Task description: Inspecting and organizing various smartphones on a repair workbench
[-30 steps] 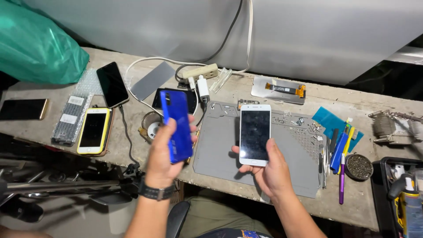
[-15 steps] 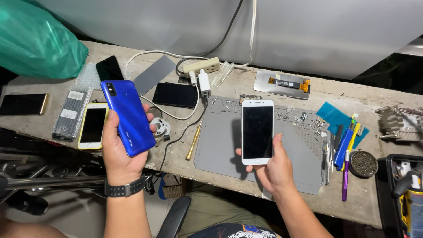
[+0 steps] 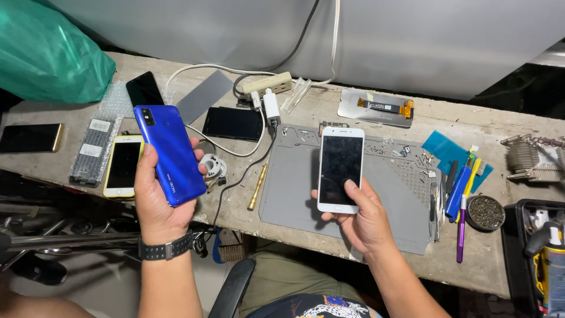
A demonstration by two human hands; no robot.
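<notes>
Biggest risk looks like the blue phone (image 3: 170, 154), clamped back-up in the left hand (image 3: 158, 203) out past the table (image 3: 329, 232) edge, slipping floorward, while the right hand (image 3: 365, 221) only pinches the white phone (image 3: 341, 169) low over the grey mat (image 3: 294, 194).

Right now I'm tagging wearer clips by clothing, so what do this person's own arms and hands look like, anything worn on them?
Both forearms are bare, with no sleeves in view. The left hand has a black wristwatch with a ridged strap and metal buckle at the wrist. The right hand has no glove or watch; rings, if any, cannot be made out.
</notes>
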